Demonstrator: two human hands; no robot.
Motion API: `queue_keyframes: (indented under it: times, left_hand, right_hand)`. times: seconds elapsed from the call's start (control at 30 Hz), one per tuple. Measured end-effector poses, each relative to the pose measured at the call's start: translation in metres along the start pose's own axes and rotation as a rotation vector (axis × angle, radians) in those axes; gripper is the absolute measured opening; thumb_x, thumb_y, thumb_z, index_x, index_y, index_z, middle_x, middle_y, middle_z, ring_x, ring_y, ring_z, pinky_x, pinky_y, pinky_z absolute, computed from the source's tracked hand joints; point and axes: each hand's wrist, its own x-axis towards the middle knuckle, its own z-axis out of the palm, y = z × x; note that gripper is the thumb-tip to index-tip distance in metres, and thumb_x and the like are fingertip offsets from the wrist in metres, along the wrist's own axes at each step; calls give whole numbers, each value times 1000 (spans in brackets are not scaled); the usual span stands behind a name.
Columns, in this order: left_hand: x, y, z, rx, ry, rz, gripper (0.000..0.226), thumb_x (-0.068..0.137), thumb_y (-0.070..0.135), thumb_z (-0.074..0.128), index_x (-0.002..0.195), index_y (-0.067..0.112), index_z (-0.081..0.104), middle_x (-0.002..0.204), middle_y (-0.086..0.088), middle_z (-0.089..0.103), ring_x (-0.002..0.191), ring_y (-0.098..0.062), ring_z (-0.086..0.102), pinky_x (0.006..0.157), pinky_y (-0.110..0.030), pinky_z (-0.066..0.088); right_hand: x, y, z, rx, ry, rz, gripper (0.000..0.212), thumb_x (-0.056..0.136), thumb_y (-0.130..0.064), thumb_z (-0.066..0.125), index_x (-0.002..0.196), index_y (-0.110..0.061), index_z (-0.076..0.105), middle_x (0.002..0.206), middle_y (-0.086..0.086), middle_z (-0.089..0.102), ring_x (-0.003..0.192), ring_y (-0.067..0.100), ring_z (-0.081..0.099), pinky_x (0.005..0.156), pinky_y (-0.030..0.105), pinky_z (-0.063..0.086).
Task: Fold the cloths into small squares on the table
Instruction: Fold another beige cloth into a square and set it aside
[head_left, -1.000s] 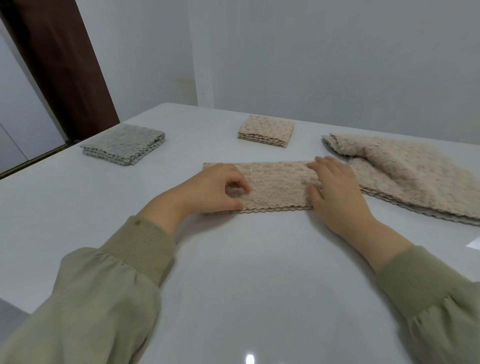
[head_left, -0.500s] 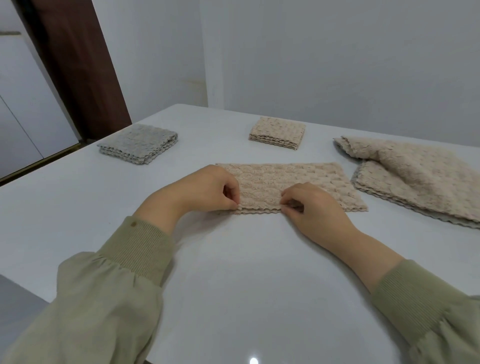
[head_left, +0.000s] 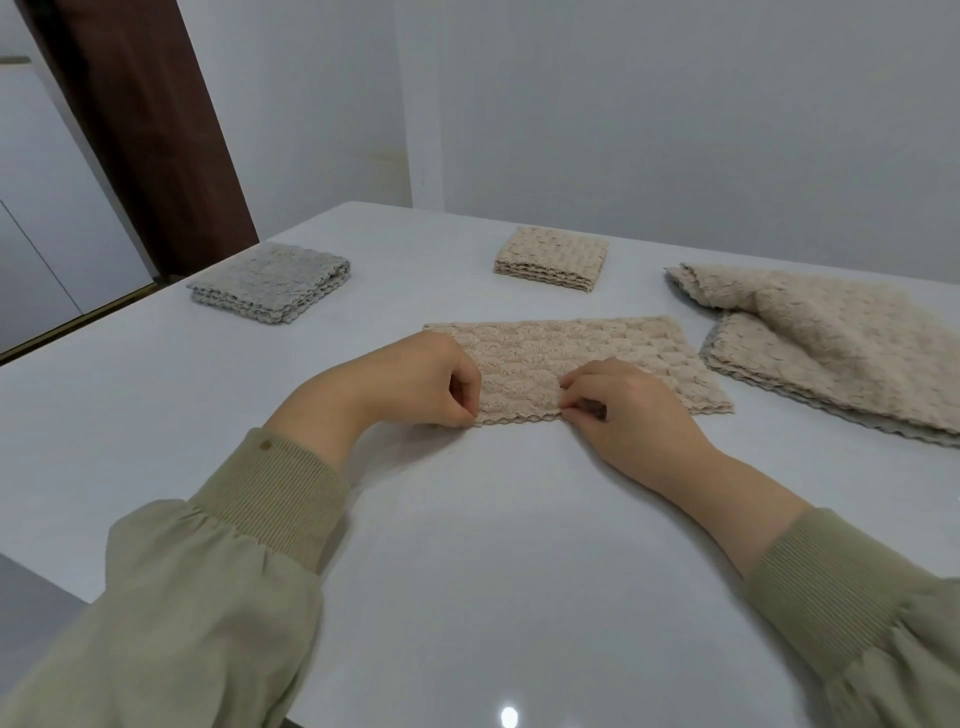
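A beige cloth strip, folded into a long rectangle, lies on the white table in front of me. My left hand pinches its near edge at the left end. My right hand pinches the same near edge around the middle of the strip. A beige folded square sits behind it. Off to the far left rests a grey folded square. At the right lies a pile of unfolded beige cloths.
The table's left edge runs beside a dark brown door frame. Behind the table stands a plain white wall. Bare tabletop stretches between me and the strip.
My right hand came off the strip's right end, moved left to the near edge and now pinches it. My left hand stays at the left end. The camera view shifted slightly.
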Motion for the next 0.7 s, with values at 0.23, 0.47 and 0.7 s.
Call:
queue_keyframes:
  times: [0.23,0.47,0.7]
  left_hand:
    - [8,1,11,33,162,16,21,83,26,65,67,14,67,62,7,61,59,-3,52,61,-22,44]
    - [32,-2,39,246,231,148,51,95,46,42,142,26,39,147,1,36,136,-18,26,113,-37,21]
    - [33,-1,44,410,43,-25,62,93,61,22,149,39,6,159,8,0,146,-17,-6,116,-53,-2]
  right_hand:
    - [-6,9,-7,102,-23,16,15,78,-1,66,76,-14,73,111,-3,62,94,7,54,80,16,45]
    - [-11,25,-21,17,36,65,14,74,-3,72,83,-12,70,92,-2,58,88,11,48,76,13,36]
    - [-13,36,-27,-305,90,-163,12,73,-1,64,66,-11,65,67,3,59,67,27,55,64,33,40]
